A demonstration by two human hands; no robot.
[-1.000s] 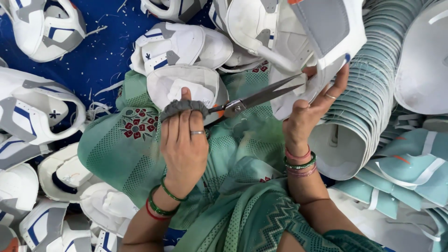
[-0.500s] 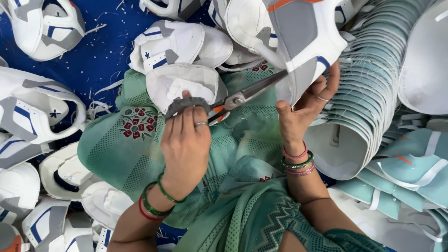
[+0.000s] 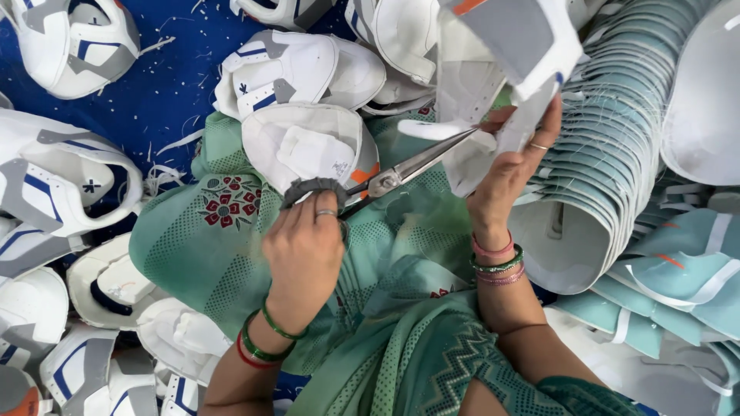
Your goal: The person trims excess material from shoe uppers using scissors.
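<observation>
My left hand grips a pair of scissors by its grey padded handle, blades pointing up and to the right. The blade tips touch the lower edge of a white shoe upper with grey, blue and orange panels. My right hand holds that upper up by its lower edge, thumb and fingers pinching it. Both hands are over my lap, which is covered in green patterned cloth. Another white upper lies on the cloth just beyond my left hand.
Several white, grey and blue shoe uppers lie piled on a blue sheet at the left and top. A long nested stack of pale teal pieces curves along the right, with loose teal pieces below it.
My right hand has lifted and turned the shoe upper leftwards, towards the scissors. The blades have narrowed, with their tips now at the upper's edge. My left hand has barely moved.
</observation>
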